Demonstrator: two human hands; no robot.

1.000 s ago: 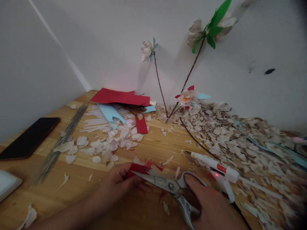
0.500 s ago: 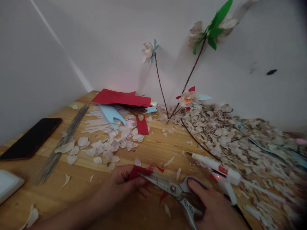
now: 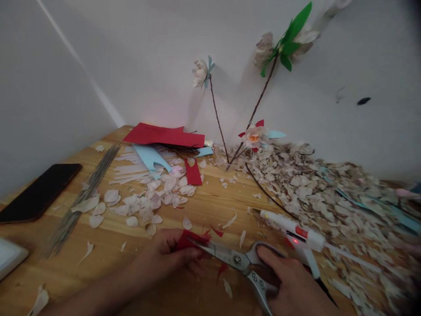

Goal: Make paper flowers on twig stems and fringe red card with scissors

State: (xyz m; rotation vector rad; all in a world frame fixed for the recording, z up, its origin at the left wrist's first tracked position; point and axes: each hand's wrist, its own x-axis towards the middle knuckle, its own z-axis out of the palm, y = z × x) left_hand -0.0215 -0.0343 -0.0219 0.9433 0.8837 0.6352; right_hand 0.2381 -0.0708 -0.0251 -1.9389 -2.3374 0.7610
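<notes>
- Scissors [image 3: 230, 259] and red paper [image 3: 189, 241] sit a touch lower in the frame than a moment earlier, the paper's cut fringe now showing less above the blades; the head-worn view has also tipped slightly.
- Left hand [image 3: 164, 254] pinches the red paper between thumb and fingers, just above the table.
- Right hand [image 3: 286, 283] grips the scissors by their silver handles, well right of the left hand; the two hands stay apart, bridged only by the blades, whose tips overlap the paper.
- Red scraps [image 3: 222, 270] lie on the wooden table [image 3: 82, 259] just beneath the blades.
- Hot glue gun [image 3: 296, 230], its red light lit, lies just beyond the right hand, its glue stick pointing right.
- Heaped dried petals [image 3: 296, 193] spread past the glue gun, beyond and right of the right hand.
- Loose white petals [image 3: 144, 206] lie beyond the left hand, with red card sheets [image 3: 161, 135] and pale blue paper cut-outs [image 3: 149, 158] farther back.
- Bundled thin stems [image 3: 87, 195] and a black smartphone [image 3: 39, 193] rest left of the left hand.
- Paper flowers on branches [image 3: 200, 72] rise from the far table edge against the wall.
</notes>
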